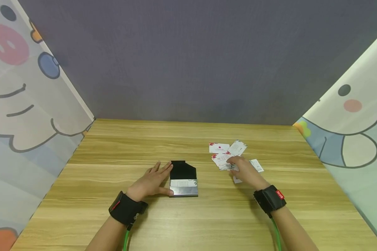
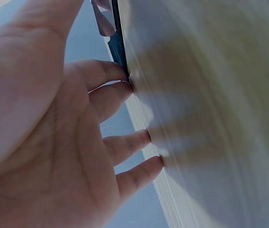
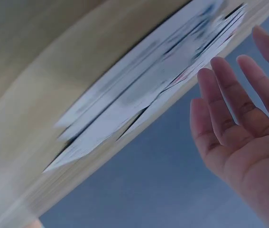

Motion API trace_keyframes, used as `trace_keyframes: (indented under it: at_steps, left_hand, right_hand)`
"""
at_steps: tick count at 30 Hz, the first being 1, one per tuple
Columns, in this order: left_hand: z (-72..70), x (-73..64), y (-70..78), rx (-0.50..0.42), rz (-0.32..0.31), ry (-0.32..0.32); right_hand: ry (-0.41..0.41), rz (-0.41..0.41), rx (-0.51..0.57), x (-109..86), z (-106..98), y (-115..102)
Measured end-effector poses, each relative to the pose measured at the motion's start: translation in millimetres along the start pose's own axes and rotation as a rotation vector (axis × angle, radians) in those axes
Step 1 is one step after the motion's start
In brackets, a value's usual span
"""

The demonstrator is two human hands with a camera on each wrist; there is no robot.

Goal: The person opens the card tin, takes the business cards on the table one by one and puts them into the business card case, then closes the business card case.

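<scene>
A business card case [image 1: 183, 191] lies on the table with its black lid [image 1: 181, 170] folded back. Across its silver base a printed white card [image 1: 182, 183] shows. My left hand [image 1: 150, 183] rests at the case's left side, thumb at the lower corner and index fingertip beside the lid. In the left wrist view its other fingertips [image 2: 154, 164] touch the tabletop. Over a loose spread of printed cards [image 1: 220, 160] hovers my right hand [image 1: 246, 173]. The right wrist view shows its fingers [image 3: 231, 90] extended and apart, with a gap to the cards [image 3: 139, 90].
Further cards lie behind the spread, one with a red dot [image 1: 219, 148] and another tilted [image 1: 238, 148]. A card [image 1: 257, 165] sticks out right of my right hand. A grey panel [image 1: 188, 62] stands behind the wooden table [image 1: 128, 146], with cartoon-printed sheets [image 1: 357, 139] along both sides.
</scene>
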State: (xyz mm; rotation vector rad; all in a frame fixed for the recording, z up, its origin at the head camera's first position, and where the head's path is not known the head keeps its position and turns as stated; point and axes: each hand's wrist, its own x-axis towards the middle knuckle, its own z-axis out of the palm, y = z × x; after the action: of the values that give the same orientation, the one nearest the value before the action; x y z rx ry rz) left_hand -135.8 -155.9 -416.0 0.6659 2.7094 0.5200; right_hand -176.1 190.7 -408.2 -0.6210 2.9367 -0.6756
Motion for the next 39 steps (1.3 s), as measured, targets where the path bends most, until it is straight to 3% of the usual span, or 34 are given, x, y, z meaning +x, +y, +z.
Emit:
trace_keyframes:
  at_steps: [11, 22, 39]
  left_hand:
    - [-2.0, 0.0, -0.9, 0.007, 0.009, 0.007]
    - [-1.4, 0.1, -1.7, -0.006, -0.005, -0.004]
    - [1.1, 0.2, -1.7, -0.005, -0.002, -0.003]
  right_hand:
    - [0.003, 0.041, -0.147, -6.3, -4.9, 31.2]
    - [-0.020, 0.003, -0.146, -12.9, -9.4, 41.9]
    - [-0.018, 0.064, -0.148, -14.1, -10.0, 42.0]
